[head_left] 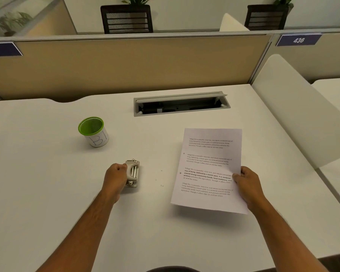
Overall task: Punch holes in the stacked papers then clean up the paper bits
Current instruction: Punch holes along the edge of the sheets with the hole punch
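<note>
White desk (47, 193), and the writing first: the printed sheets (208, 173) read "Village life is a peaceful, close-knit, and nature-connected way of living" in repeated paragraphs, one bold. A navy partition plate (298, 40) says "436"; its twin at far left (0, 49) is cut off at "35". The green-rimmed mesh cup (93, 132) carries handwritten letters, "B" clear, the rest hard to make out. Left hand (116, 176) is curled closed around the near end of the grey hole punch (133, 173), which sits on the desk. Right hand (247, 183) pinches the papers' right edge, thumb on top, lifting them off the desk; two punched holes show along their left margin. Tiny paper bits (162, 185) lie between punch and sheets.
</note>
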